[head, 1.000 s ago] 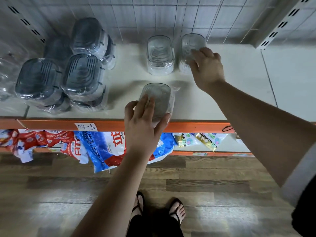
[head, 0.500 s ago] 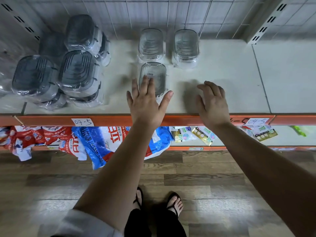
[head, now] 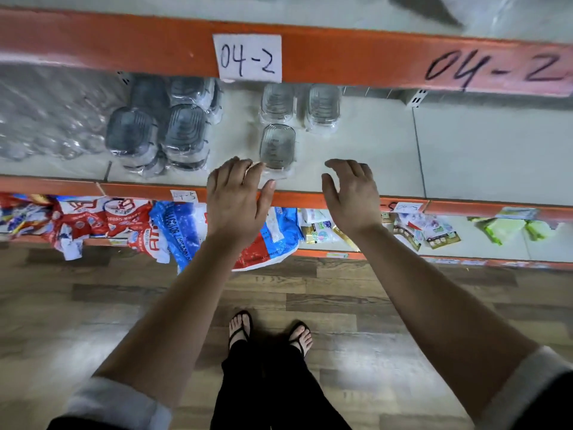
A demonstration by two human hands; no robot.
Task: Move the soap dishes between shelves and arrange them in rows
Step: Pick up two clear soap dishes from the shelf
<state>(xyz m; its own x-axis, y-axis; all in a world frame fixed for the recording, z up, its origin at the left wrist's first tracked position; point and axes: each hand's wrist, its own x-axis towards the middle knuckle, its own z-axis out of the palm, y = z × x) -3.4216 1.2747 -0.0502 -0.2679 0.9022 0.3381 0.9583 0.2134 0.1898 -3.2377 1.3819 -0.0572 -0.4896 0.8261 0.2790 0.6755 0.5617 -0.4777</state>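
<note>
3 clear soap dishes [head: 324,105] on shelf [head: 372,144]: 2 at back, front dish [head: 277,147] near edge. your left hand [head: 235,197], right hand [head: 350,193] both loose, holding nothing. risk: left fingertips [head: 246,164] just beside front dish; careless move could snag wrapper [head: 280,176], drag it off edge.

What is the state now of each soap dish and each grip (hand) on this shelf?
Front clear dish: wrapped, flat, not held.
Back-left clear dish: wrapped, flat.
Back-right clear dish: wrapped, flat.
Dark dishes: wrapped, stacked.
Left grip: open, holds nothing.
Right grip: open, holds nothing.
</note>
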